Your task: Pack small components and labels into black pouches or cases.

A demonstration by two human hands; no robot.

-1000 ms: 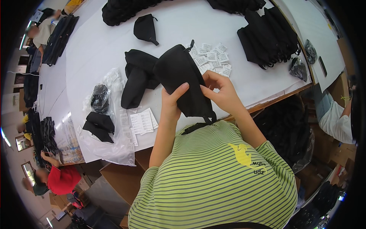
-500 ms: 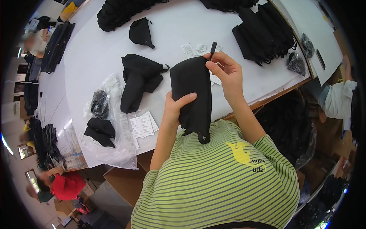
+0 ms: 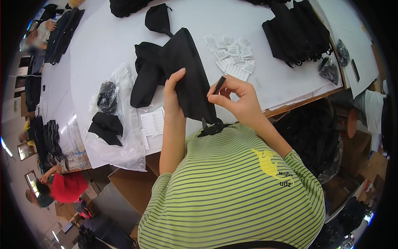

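A black fabric zip pouch (image 3: 191, 81) is tilted above the table in front of me, its loop end (image 3: 212, 128) close to my shirt. My left hand (image 3: 174, 97) is closed round its left side, thumb on the front face. My right hand (image 3: 239, 99) pinches a long black zipper pull (image 3: 219, 84) at the pouch's right edge, about midway down. Behind the held pouch, partly hidden, more black pouches (image 3: 144, 89) lie on the table. A single black pouch (image 3: 157, 19) rests beyond them. Several small white printed labels (image 3: 234, 58) lie loose to the right.
Clear plastic bags (image 3: 124, 149), a folded black pouch (image 3: 107, 128) and white printed slips (image 3: 152, 122) lie at left. A pile of black pouches (image 3: 296, 35) sits at far right, near the wooden table edge (image 3: 306, 102). Other people (image 3: 68, 186) are at left.
My right hand has moved down the pouch's right edge with the zipper pull. The pouch's far end has swung left and away, uncovering more labels.
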